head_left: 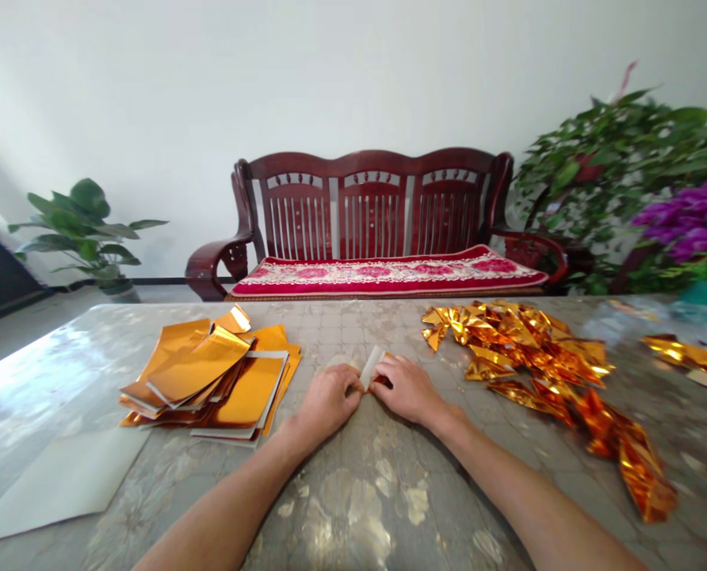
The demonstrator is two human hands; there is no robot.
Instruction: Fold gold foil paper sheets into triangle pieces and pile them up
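Both my hands meet mid-table, my left hand (pixel 328 403) and right hand (pixel 404 388), fingers (pixel 346 382) closed, gripping a folded foil strip (pixel 372 368), its long axis tilting toward the table's (pixel 353 515) far edge.

Table (pixel 383 507) passable nearside of hands; gold foil stack (pixel 211 381) beside left hand (pixel 328 403), crumpled foil pile (pixel 525 349) beside right hand (pixel 406 388) block sideways.

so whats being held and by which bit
Left hand and right hand pinch a folded gold-foil strip at its lower end; the white-backed top sticks up.
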